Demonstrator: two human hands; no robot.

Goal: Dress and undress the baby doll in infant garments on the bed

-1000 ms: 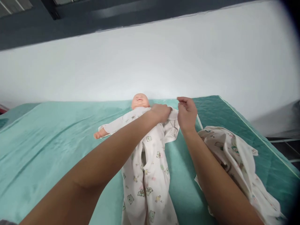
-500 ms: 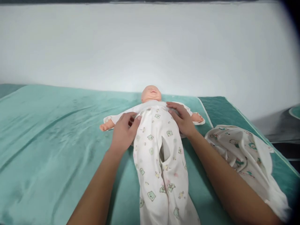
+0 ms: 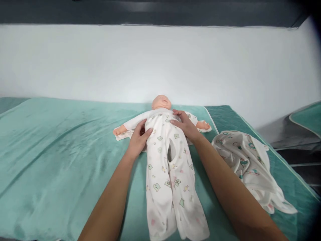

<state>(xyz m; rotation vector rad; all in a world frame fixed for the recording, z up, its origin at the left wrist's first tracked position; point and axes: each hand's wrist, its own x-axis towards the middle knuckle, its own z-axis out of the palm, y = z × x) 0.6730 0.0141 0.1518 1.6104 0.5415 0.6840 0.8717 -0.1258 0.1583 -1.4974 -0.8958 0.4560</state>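
Note:
A baby doll (image 3: 162,102) lies on its back on a teal mat (image 3: 62,140), head towards the wall, arms spread. It wears a white romper (image 3: 168,174) printed with small bears, open in a slit at the crotch. My left hand (image 3: 138,139) cups the doll's side under its arm, thumb on the chest fabric. My right hand (image 3: 185,125) rests flat on the other side of the chest, fingers stretched over the cloth. Neither hand grips anything.
A crumpled white printed cloth (image 3: 247,160) lies on the mat to the right of the doll. A white wall (image 3: 160,63) runs behind the mat. The mat's right edge (image 3: 288,167) drops to a dark floor, with another teal pad (image 3: 308,117) beyond.
A second ago both hands were pinching the garment at the doll's right shoulder. They have since come down onto the doll's chest, one on each side, and the view has shifted.

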